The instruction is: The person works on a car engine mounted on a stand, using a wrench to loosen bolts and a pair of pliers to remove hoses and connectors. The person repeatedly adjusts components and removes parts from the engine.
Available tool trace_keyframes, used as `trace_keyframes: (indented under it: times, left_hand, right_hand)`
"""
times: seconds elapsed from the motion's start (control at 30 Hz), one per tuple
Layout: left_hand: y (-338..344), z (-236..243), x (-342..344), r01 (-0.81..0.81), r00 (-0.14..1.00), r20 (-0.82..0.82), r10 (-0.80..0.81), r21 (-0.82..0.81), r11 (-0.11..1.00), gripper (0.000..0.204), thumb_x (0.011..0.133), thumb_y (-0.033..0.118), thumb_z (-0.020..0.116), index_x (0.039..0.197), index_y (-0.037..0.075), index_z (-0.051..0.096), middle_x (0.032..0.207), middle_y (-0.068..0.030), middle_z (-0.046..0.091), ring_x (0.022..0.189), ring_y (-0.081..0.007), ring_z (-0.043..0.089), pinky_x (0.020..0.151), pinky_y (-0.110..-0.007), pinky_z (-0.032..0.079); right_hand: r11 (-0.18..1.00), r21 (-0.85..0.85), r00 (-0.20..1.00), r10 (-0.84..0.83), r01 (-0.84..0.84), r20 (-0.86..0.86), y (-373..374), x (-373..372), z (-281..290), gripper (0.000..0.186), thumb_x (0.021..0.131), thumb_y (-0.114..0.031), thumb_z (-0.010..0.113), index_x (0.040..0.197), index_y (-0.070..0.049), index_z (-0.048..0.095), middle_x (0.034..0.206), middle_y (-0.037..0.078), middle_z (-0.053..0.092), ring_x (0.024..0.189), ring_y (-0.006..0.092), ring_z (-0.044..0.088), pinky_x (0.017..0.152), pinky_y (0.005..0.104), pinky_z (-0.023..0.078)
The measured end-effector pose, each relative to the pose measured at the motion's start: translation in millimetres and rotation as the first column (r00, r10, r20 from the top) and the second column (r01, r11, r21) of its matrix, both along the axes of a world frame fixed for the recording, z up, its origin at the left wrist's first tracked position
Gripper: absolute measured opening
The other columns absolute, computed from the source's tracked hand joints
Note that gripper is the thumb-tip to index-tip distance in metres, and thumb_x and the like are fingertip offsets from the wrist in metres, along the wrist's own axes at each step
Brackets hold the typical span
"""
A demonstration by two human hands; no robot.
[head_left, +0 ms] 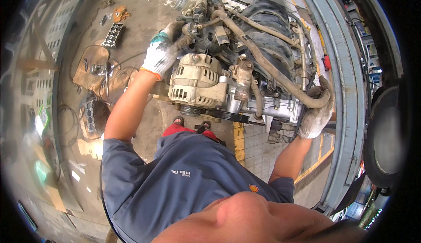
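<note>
Engine (243, 72), left grip (161, 52) at fitting (189, 28), right grip (316, 116) at hose (272, 71), closure of both unclear, grey beam (349, 98) alongside

Both arms (128, 109) stretch forward and apart, forearms (294, 156) bare. The left grip (161, 53), gloved, sits farther ahead, fingers (180, 43) parted; the right grip (315, 120), also gloved, has fingers (324, 84) pointing forward.

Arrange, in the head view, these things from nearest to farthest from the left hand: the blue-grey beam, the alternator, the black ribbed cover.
1. Alternator: just right of the left hand.
2. Black ribbed cover: farther right, higher in view.
3. Blue-grey beam: far right, past the cover.
</note>
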State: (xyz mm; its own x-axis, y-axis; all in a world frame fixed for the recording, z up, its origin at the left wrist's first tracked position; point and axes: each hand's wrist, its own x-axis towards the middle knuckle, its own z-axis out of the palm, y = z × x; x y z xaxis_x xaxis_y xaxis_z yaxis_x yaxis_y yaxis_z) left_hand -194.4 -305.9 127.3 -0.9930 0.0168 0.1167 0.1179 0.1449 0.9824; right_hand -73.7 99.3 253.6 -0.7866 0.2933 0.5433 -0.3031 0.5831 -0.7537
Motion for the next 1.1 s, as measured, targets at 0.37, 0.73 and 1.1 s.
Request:
trace_keyframes:
  times: [0.37,0.73,1.1]
  left_hand:
    - [-2.3,-9.3,-9.6,0.078,0.995,0.055,-0.084,0.104,0.991,0.046,0.1,0.012,0.074,0.141,-0.004,0.06,0.128,-0.0135,0.073,0.116,-0.0204,0.068,0.105,-0.035,0.052]
    - [-9.6,-3.0,-15.5,0.16,0.977,0.142,-0.156,-0.017,0.987,0.042,0.103,0.025,0.073,0.137,0.0,0.069,0.125,-0.0103,0.076,0.116,-0.0173,0.068,0.105,-0.033,0.051]
    - [-20.3,8.2,-31.5,0.298,0.948,0.165,-0.272,-0.162,0.941,0.051,0.098,0.025,0.079,0.14,-0.002,0.065,0.126,-0.0101,0.075,0.116,-0.0189,0.068,0.103,-0.035,0.054]
  right_hand:
    - [0.992,-0.125,0.998,-0.028,0.022,-0.048,5.7,-1.8,-14.0,0.045,0.113,-0.029,0.046,0.138,0.004,0.064,0.11,0.008,0.069,0.086,0.0124,0.06,0.074,0.0279,0.05]
    - [0.982,-0.187,0.992,0.028,-0.004,0.123,30.9,10.0,-27.0,0.059,0.112,-0.034,0.046,0.157,0.003,0.043,0.153,0.019,0.054,0.136,0.029,0.056,0.115,0.0423,0.047]
    - [0.982,-0.111,0.986,-0.159,0.152,-0.056,7.8,3.7,-31.3,0.048,0.113,-0.03,0.046,0.143,0.004,0.059,0.131,0.013,0.067,0.099,0.0158,0.064,0.086,0.0303,0.055]
